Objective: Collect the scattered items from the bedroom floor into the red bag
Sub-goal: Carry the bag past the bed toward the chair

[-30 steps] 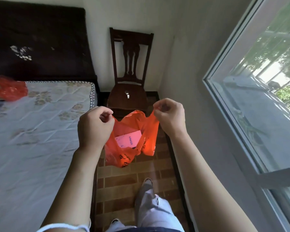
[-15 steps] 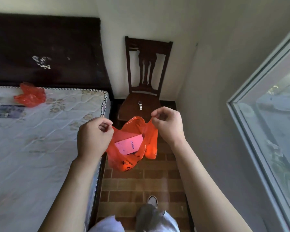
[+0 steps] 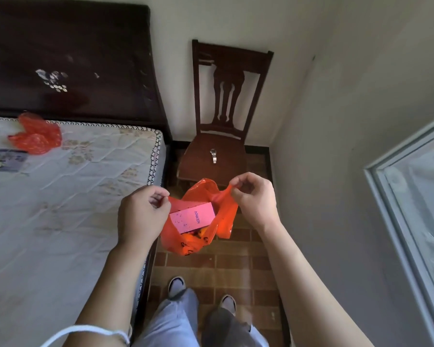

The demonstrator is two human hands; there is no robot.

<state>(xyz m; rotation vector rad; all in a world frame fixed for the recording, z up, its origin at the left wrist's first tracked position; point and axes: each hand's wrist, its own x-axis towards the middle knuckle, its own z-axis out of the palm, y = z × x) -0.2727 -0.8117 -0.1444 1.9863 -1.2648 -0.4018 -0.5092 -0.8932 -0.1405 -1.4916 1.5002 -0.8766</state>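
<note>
Low in the frame, two shoes stand on the brick floor [image 3: 211,266]. At centre, the left hand [image 3: 142,216] and right hand [image 3: 254,199] each pinch a handle of the red bag [image 3: 198,242], mouth facing up, body sagging down. Thin, limp, slippery film; handles look the safest hold. Inside, the pink box [image 3: 193,219] lies long axis left-right, tilted. Beyond, a watch [image 3: 213,155] rests on the chair [image 3: 226,146].

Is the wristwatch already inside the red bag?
No, the wristwatch lies on the chair seat, beyond the red bag that both hands hold open.
</note>
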